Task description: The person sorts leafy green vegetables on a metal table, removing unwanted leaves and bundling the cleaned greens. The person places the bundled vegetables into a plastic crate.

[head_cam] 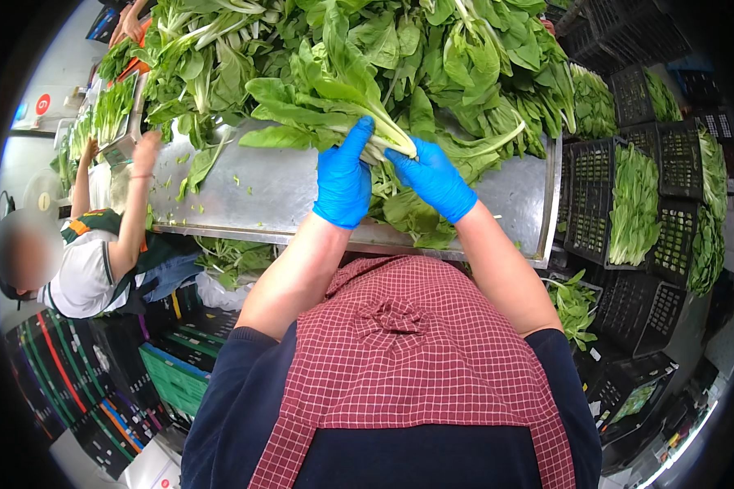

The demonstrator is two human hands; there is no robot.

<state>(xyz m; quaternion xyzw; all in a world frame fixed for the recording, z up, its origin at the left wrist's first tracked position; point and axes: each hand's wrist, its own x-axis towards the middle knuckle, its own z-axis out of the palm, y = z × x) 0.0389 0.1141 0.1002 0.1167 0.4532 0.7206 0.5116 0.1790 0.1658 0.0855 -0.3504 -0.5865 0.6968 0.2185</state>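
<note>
Both my hands wear blue gloves and hold one bunch of leafy green vegetable (342, 101) over the near edge of a stainless steel table (269, 189). My left hand (347, 171) grips the stalks, thumb on top, with the leaves fanning out to the upper left. The fingers of my right hand (431, 174) close on the pale stem ends. Below and between the hands, loose leaves (413, 214) lie at the table's edge. A large heap of the same greens (428, 55) covers the far part of the table.
Black plastic crates of greens (590, 202) stand at the right. At the left, a co-worker (92, 257) reaches over a scale or tray with green bundles (113, 113). Black crates (61, 367) and a green crate (174, 376) are stacked at the lower left.
</note>
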